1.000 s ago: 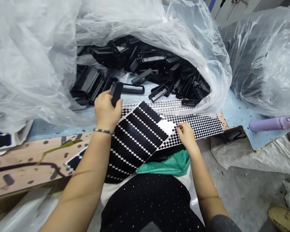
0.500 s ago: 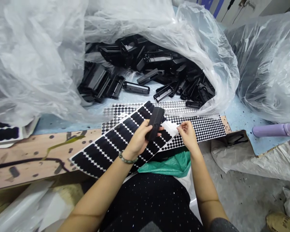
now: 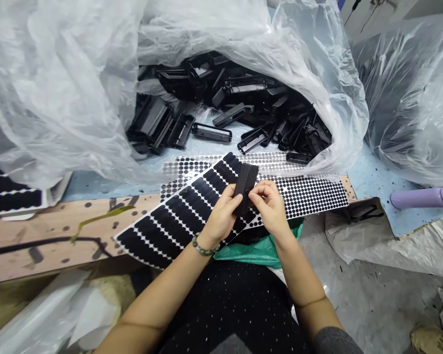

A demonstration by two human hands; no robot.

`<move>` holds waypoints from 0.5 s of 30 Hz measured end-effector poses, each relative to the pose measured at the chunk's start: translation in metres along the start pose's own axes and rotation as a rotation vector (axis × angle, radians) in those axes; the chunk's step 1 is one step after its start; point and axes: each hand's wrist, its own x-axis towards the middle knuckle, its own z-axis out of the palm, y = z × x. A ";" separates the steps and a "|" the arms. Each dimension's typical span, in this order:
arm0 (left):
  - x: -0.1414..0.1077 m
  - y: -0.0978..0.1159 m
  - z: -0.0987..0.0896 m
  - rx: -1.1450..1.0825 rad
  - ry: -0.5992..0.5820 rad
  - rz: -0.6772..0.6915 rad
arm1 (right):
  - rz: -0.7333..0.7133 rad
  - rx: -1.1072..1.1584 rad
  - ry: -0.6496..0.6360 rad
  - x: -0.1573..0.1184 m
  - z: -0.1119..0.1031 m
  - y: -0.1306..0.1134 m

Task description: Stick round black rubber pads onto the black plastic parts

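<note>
My left hand [image 3: 221, 214] holds a ribbed black plastic part [image 3: 245, 189] upright by its lower end. My right hand [image 3: 269, 206] comes in from the right, its pinched fingertips against the part's right edge. Whether a small dot sits between them is hidden. Under both hands lies a sheet of black oblong adhesive pads [image 3: 177, 219] on white backing, overlapping a sheet of small round black dots [image 3: 310, 196]. Several similar black plastic parts [image 3: 236, 101] are heaped inside a clear plastic bag [image 3: 70, 83] beyond the sheets.
A wooden board [image 3: 55, 236] with dark marks runs along the left, and a blue mat [image 3: 369, 182] lies beyond the sheets. A lilac bottle [image 3: 424, 198] lies at the right near another clear bag [image 3: 413, 93]. A green bag [image 3: 256, 250] rests on my lap.
My right hand has moved left to the black part, and my left hand has brought the part slightly right and upright. The view has shifted slightly.
</note>
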 end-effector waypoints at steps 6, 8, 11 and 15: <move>-0.003 -0.004 0.000 0.043 0.030 0.030 | -0.012 -0.135 0.089 -0.003 0.008 0.004; -0.006 -0.003 -0.002 0.061 0.021 0.008 | 0.010 -0.131 0.110 -0.001 0.010 0.010; -0.005 0.002 -0.008 0.073 0.003 -0.034 | 0.046 -0.163 0.093 0.008 0.000 0.022; 0.002 0.009 -0.018 0.039 0.109 0.022 | -0.051 -0.381 0.225 0.022 -0.031 0.036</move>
